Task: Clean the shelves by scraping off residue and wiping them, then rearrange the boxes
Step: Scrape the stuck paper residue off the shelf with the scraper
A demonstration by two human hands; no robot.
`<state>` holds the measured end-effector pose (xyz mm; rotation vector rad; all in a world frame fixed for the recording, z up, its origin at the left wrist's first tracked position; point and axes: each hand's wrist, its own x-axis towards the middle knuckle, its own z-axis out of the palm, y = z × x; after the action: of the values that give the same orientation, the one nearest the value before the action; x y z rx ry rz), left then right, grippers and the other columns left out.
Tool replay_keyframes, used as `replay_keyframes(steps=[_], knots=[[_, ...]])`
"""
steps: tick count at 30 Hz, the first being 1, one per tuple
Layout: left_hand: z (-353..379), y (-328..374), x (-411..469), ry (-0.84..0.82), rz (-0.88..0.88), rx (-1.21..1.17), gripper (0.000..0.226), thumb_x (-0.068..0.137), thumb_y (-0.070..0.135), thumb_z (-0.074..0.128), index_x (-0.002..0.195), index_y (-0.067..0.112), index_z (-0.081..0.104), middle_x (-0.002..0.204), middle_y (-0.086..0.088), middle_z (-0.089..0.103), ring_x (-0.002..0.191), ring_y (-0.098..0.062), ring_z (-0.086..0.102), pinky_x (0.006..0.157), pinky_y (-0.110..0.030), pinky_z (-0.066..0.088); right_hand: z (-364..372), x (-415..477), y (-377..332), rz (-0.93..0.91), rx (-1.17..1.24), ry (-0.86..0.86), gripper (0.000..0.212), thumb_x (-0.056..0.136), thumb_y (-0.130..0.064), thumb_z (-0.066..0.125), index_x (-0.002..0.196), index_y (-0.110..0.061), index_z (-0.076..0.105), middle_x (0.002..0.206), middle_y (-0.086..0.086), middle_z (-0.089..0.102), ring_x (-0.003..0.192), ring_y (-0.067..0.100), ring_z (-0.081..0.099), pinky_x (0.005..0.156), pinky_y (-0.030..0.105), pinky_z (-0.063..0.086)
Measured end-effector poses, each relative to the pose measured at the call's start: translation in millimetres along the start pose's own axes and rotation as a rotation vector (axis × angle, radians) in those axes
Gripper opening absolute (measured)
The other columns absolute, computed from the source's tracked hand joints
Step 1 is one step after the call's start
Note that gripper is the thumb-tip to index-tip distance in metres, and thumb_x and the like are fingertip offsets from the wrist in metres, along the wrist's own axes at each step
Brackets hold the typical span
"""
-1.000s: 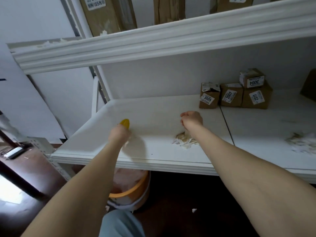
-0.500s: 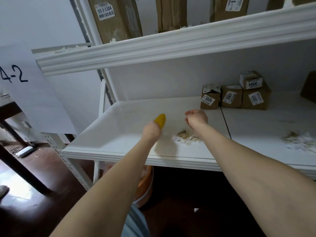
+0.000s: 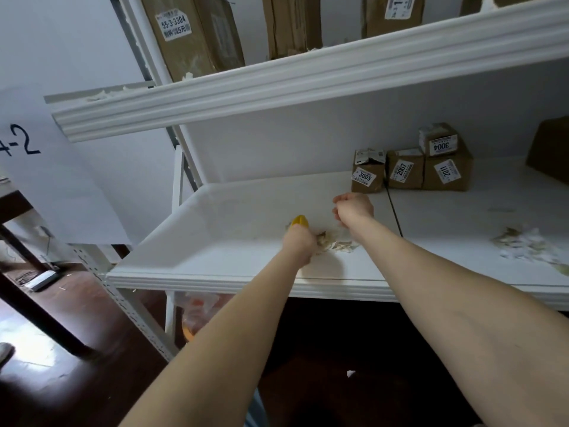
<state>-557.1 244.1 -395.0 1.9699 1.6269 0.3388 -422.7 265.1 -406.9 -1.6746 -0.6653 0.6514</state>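
My left hand [image 3: 299, 245] grips a yellow-handled scraper [image 3: 300, 221] over the white shelf [image 3: 234, 217]; its blade is hidden behind the hand, right beside a small pile of scraped paper residue [image 3: 335, 244]. My right hand [image 3: 354, 208] hovers curled in a fist just behind that pile, and I see nothing in it. Small cardboard boxes labelled 3005 [image 3: 368, 175], 2007 [image 3: 405, 169], 2011 [image 3: 446, 172] and 3004 [image 3: 438, 140] stand at the back of the shelf.
A second heap of residue [image 3: 528, 245] lies on the right shelf panel. Tall cardboard boxes [image 3: 191, 35] stand on the upper shelf [image 3: 308, 75]. An orange bucket [image 3: 192, 318] sits below the shelf. A brown box [image 3: 551, 149] is at the far right.
My left hand has swept the scraper rightward across the shelf to the residue pile. The right hand has stayed curled near the pile.
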Motion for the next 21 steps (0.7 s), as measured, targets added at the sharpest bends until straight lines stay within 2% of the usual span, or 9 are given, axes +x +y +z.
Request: replay_keyframes(steps=[1, 3, 5, 8, 10, 14, 17, 20, 21], knots=[[-4.9, -0.3, 4.8, 0.007, 0.023, -0.013, 0.032, 0.099, 0.011, 0.037, 0.071, 0.0, 0.047, 0.08, -0.022, 0.063, 0.065, -0.034, 0.061, 0.066, -0.042, 0.054, -2.8, 0.0, -0.7, -0.002, -0.006, -0.001, 0.024, 0.086, -0.014, 0.048, 0.065, -0.023, 0.056, 0.106, 0.013, 0.07, 0.089, 0.024, 0.062, 0.086, 0.037, 0.052], [-16.2, -11.3, 27.6, 0.098, 0.012, -0.058, 0.034, 0.101, 0.016, 0.034, 0.109, -0.008, 0.056, 0.11, -0.027, 0.064, 0.096, -0.039, 0.065, 0.085, -0.044, 0.052, -9.1, 3.5, -0.8, 0.006, -0.014, 0.013, 0.022, 0.088, -0.016, 0.048, 0.069, -0.023, 0.056, 0.107, 0.013, 0.07, 0.097, 0.028, 0.066, 0.085, 0.037, 0.053], [-37.2, -32.7, 45.7, 0.172, -0.051, 0.008, 0.04, 0.099, 0.008, 0.034, 0.137, -0.005, 0.039, 0.137, -0.023, 0.048, 0.122, -0.037, 0.052, 0.1, -0.038, 0.042, -14.2, 8.6, 1.5, 0.015, -0.01, 0.032, 0.024, 0.088, -0.018, 0.048, 0.066, -0.024, 0.055, 0.106, 0.013, 0.07, 0.1, 0.03, 0.066, 0.085, 0.038, 0.053], [-62.1, -80.0, 71.1, 0.259, -0.145, 0.127, 0.05, 0.098, 0.005, 0.035, 0.146, -0.002, 0.022, 0.151, -0.019, 0.03, 0.132, -0.035, 0.04, 0.106, -0.039, 0.035, -18.2, 18.8, 8.1, 0.032, -0.03, 0.058, 0.026, 0.088, -0.019, 0.046, 0.064, -0.024, 0.055, 0.104, 0.013, 0.071, 0.099, 0.031, 0.067, 0.084, 0.039, 0.054], [-64.5, -103.4, 86.5, 0.25, -0.195, 0.119, 0.044, 0.099, 0.013, 0.037, 0.141, -0.001, 0.032, 0.144, -0.022, 0.039, 0.127, -0.037, 0.044, 0.105, -0.044, 0.038, -16.9, 23.9, 13.0, 0.035, -0.063, 0.061, 0.025, 0.09, -0.018, 0.045, 0.07, -0.022, 0.059, 0.103, 0.013, 0.071, 0.099, 0.031, 0.067, 0.087, 0.041, 0.054], [-31.4, -92.0, 90.7, 0.128, 0.067, 0.133, 0.043, 0.1, 0.022, 0.037, 0.143, 0.019, 0.034, 0.15, -0.007, 0.035, 0.125, -0.033, 0.048, 0.094, -0.044, 0.047, -2.6, 27.8, 16.4, 0.055, -0.09, 0.056, 0.021, 0.09, -0.018, 0.047, 0.089, -0.016, 0.068, 0.104, 0.013, 0.071, 0.098, 0.031, 0.067, 0.088, 0.043, 0.055], [-15.0, -46.2, 73.9, 0.003, 0.113, 0.118, 0.042, 0.1, 0.013, 0.037, 0.14, 0.0, 0.037, 0.14, -0.018, 0.046, 0.115, -0.038, 0.056, 0.08, -0.044, 0.052, 18.0, 25.6, 15.1, 0.04, -0.101, 0.017, 0.023, 0.089, -0.018, 0.049, 0.094, -0.013, 0.071, 0.106, 0.014, 0.071, 0.099, 0.031, 0.067, 0.088, 0.041, 0.055], [-17.1, -22.9, 67.7, -0.025, 0.092, -0.027, 0.036, 0.1, 0.013, 0.034, 0.123, -0.007, 0.052, 0.117, -0.029, 0.061, 0.102, -0.043, 0.063, 0.045, -0.025, 0.047, 36.9, 20.4, 12.8, 0.015, -0.13, -0.019, 0.025, 0.088, -0.019, 0.05, 0.097, -0.012, 0.072, 0.108, 0.015, 0.071, 0.101, 0.033, 0.066, 0.09, 0.041, 0.052], [-22.9, -26.0, 70.1, -0.008, 0.089, -0.05, 0.036, 0.1, 0.014, 0.033, 0.121, -0.008, 0.052, 0.118, -0.031, 0.059, 0.103, -0.045, 0.061, 0.042, -0.028, 0.046, 39.7, 18.5, 11.2, 0.012, -0.131, -0.021, 0.025, 0.088, -0.018, 0.05, 0.099, -0.012, 0.072, 0.108, 0.014, 0.071, 0.102, 0.032, 0.066, 0.091, 0.04, 0.052]])
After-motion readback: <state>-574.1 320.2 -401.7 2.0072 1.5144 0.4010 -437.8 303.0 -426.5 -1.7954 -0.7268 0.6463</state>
